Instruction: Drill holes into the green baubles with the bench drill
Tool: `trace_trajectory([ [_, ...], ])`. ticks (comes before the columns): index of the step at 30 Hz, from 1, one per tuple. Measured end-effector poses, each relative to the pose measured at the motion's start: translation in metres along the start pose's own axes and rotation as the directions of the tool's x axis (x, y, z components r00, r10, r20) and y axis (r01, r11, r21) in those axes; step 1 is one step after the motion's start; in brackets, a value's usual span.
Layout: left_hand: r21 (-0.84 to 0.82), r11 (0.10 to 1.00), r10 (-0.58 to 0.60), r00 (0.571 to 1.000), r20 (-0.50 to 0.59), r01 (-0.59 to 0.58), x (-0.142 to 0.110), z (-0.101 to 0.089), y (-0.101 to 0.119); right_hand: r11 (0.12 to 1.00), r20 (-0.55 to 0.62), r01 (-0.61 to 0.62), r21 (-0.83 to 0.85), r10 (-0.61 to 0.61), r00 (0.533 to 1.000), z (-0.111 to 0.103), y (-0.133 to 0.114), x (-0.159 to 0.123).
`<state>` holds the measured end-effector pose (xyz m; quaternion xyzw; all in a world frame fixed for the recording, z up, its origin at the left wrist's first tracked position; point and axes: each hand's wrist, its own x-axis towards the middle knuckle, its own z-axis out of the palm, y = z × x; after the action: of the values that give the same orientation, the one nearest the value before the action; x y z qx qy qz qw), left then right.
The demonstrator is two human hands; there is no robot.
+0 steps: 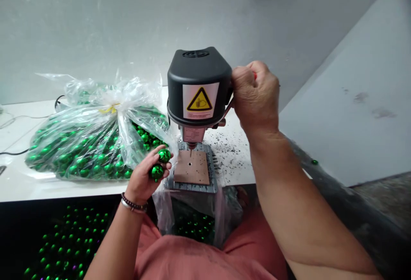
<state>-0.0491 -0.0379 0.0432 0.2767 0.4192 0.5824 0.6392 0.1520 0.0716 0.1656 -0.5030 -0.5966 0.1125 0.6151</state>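
Note:
Two shiny green ball ornaments rest in my left hand, its fingers curled round them beside the drill press base. My right hand is closed round the lever on the right side of the black drill press; a bit of red shows between the fingers. Under the drill head, a brown board with a small dark hole lies on the grey metal base. The thin drill bit stands above the board, apart from any ornament.
A clear plastic bag full of green balls lies on the white table at left, tied with yellow. Dark shavings litter the tabletop right of the press. More balls sit in a bag below the base. One ball lies at right.

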Motion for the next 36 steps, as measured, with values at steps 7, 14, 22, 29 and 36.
trace_trajectory([
  [7, -0.158, 0.976, -0.149, 0.989, 0.021, 0.151, -0.01, 0.013, -0.018, 0.996, 0.0, 0.003, 0.094, -0.003, 1.0, 0.002, 0.002, -0.001],
  [14, -0.166, 0.941, -0.301, 0.953, -0.016, 0.295, -0.008, 0.016, -0.03, 0.993, 0.021, 0.019, 0.118, -0.022, 1.0, 0.0, 0.004, -0.001],
  [22, -0.208, 0.917, -0.342, 0.939, 0.033, 0.341, -0.009, 0.019, -0.033, 0.988, 0.024, 0.041, 0.146, -0.045, 0.999, -0.001, 0.003, -0.002],
  [29, 0.021, 0.978, -0.204, 0.973, -0.107, 0.207, -0.004, 0.025, -0.033, 0.992, 0.03, 0.057, 0.109, -0.061, 0.998, -0.003, 0.003, -0.003],
  [36, 0.791, 0.608, 0.112, 0.979, -0.171, 0.069, 0.02, 0.021, -0.04, 0.989, 0.058, 0.051, 0.138, -0.059, 0.997, -0.004, 0.003, -0.003],
])
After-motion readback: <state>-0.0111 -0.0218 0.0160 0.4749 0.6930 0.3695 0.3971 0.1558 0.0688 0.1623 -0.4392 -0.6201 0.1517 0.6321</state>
